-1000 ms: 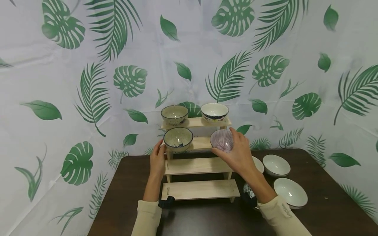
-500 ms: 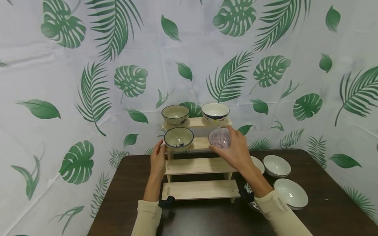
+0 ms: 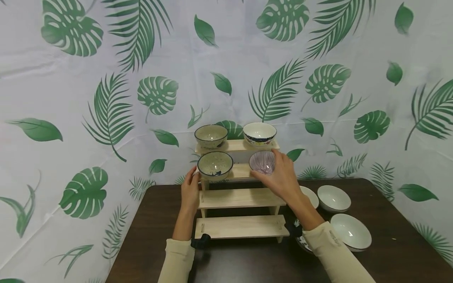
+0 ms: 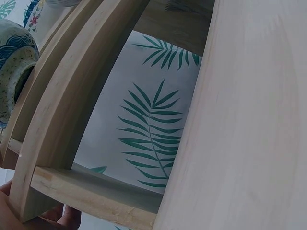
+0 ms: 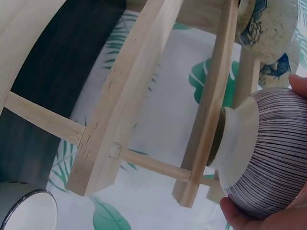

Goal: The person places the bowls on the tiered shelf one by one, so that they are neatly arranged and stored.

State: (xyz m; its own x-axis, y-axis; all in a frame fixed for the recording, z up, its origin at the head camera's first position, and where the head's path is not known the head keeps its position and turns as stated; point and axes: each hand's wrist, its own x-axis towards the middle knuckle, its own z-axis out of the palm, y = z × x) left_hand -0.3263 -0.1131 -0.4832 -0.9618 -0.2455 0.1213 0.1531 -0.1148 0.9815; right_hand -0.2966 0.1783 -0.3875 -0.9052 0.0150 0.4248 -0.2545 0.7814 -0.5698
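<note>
A wooden tiered display stand (image 3: 240, 228) stands on the dark table. My right hand (image 3: 283, 177) grips a purple-striped bowl (image 3: 261, 162) by its side at the right end of the second tier from the top. In the right wrist view, the striped bowl (image 5: 280, 148) has its foot at that plank. My left hand (image 3: 190, 192) holds the stand's left end at the same tier, with fingertips showing behind the wood (image 4: 29, 191) in the left wrist view. Beside it sits a speckled blue-rimmed bowl (image 3: 215, 166).
On the top tier are another speckled bowl (image 3: 211, 136) and a white bowl with a patterned outside (image 3: 259, 133). Several bowls, including a white bowl (image 3: 350, 231), stand on the table (image 3: 396, 251) to the right. A leaf-printed cloth (image 3: 226, 102) hangs behind.
My right hand has shifted slightly left along the tier with the striped bowl. The left hand keeps its hold on the stand.
</note>
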